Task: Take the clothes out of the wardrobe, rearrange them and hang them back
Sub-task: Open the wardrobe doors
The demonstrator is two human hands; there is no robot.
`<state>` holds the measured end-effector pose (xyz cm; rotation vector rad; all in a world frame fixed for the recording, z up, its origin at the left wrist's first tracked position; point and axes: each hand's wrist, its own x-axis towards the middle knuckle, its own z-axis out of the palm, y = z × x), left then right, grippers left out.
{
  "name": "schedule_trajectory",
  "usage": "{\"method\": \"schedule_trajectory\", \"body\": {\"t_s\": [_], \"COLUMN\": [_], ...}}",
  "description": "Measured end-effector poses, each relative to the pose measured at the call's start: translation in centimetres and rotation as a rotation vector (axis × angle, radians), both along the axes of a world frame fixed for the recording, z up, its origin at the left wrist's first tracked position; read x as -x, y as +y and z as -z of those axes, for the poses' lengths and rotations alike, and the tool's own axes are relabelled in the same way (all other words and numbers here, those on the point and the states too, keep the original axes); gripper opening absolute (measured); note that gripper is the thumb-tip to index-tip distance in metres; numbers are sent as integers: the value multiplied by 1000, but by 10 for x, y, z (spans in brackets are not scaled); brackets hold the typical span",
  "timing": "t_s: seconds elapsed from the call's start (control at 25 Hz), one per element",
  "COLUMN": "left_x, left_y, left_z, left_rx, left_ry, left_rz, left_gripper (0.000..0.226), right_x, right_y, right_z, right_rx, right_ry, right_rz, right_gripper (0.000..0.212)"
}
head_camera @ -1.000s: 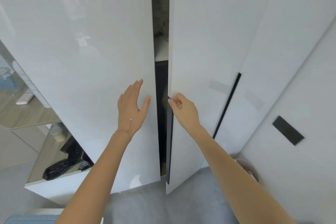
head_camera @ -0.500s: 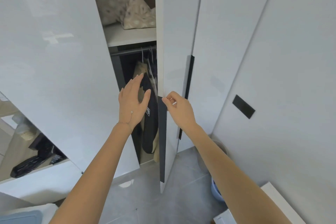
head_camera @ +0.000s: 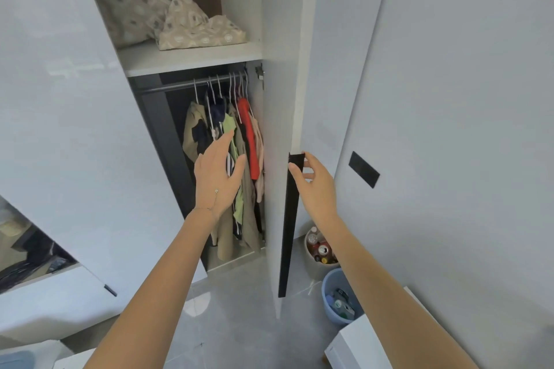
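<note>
Right grip (head_camera: 314, 189) round door handle (head_camera: 287, 234), arm outstretched

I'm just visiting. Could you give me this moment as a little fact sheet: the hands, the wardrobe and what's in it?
wardrobe: open, right door swung outward
left hand: fingers straight, reaching toward the hanging clothes; contact unclear
right hand: grips the black handle at the door's edge
rail: several garments on white hangers, none taken out yet
upper shelf: patterned bedding
floor beside door: grey bin and blue bin holding bottles and cans
</note>
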<state>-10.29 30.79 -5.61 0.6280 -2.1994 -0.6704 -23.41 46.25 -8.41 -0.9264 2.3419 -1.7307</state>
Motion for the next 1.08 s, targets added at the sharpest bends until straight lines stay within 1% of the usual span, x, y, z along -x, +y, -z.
{"method": "schedule_trajectory", "body": {"t_s": [0.08,0.12,0.2,0.28,0.32,0.36,0.4,0.44,0.52,0.6,0.68,0.8,0.88,1.08], "left_x": [3,4,7,8,7,6,4,1,-9,-22,-39,-62,-74,-82], "left_y": [8,11,16,17,16,14,10,5,-10,-33,-65,-119,-161,-254], "left_z": [-3,-4,-7,-9,-8,-7,-5,-4,-3,-2,-1,-2,-3,0], "left_rx": [7,12,16,12,18,33,49,61,65,71,66,47,49,127], "left_ry": [2,1,-8,-17,-17,-19,-20,-21,-29,-44,-55,-64,-63,-71], "left_rz": [3,-2,-23,-40,-42,-47,-57,-75,-117,-181,-250,-327,-376,-468], "left_gripper": [51,51,50,50,50,50,50,50,50,52,53,56,60,65], "right_x": [10,17,30,37,34,28,19,8,-10,-22,-31,-42,-50,-58], "right_y": [13,19,30,35,35,33,28,18,-9,-45,-89,-154,-201,-296], "right_z": [2,1,-2,-4,-4,-4,-5,-7,-15,-23,-29,-29,-27,-17], "right_rx": [9,23,40,-14,-58,-80,-71,-49,-37,-72,-122,-148,-149,-158], "right_ry": [-53,-72,-90,-89,-28,84,216,324,434,453,461,480,457,430], "right_rz": [33,51,74,112,165,220,245,219,78,-53,-137,-216,-247,-254], "right_gripper": [53,58,60,66,66,63,58,55,51,51,52,53,54,55]}}
